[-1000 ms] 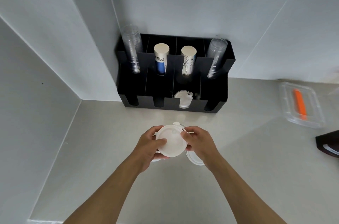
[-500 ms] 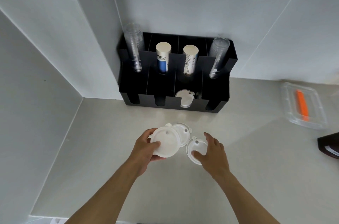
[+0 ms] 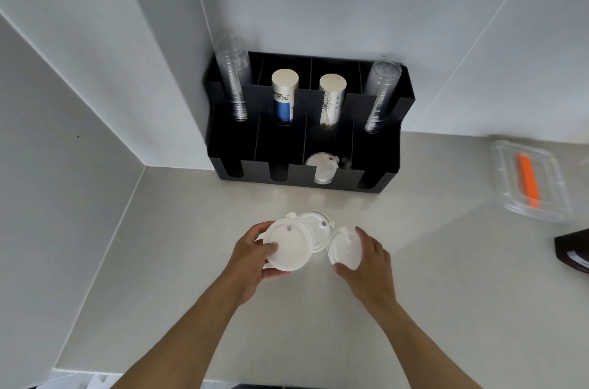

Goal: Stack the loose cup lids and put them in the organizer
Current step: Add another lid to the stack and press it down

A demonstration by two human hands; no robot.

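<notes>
My left hand [image 3: 253, 264] holds a white cup lid [image 3: 288, 245], tilted up above the counter. A second white lid [image 3: 318, 227] lies flat on the counter just behind it, partly covered. My right hand [image 3: 366, 267] grips a third white lid [image 3: 344, 250] by its edge, lifted on a slant. The black organizer [image 3: 382, 178] stands against the wall in the corner. One of its front slots holds some white lids [image 3: 322, 165].
The organizer's back slots hold two clear cup stacks [image 3: 232, 79] and two paper cup stacks [image 3: 283, 95]. A clear plastic box [image 3: 506, 184] with an orange item lies at the right. A dark object [image 3: 573, 248] sits at the right edge. A wall [image 3: 63, 197] stands left.
My right hand let go of the lid held in both hands, moved right and took hold of another lid on the counter, now lifting it. My left hand keeps its lid.
</notes>
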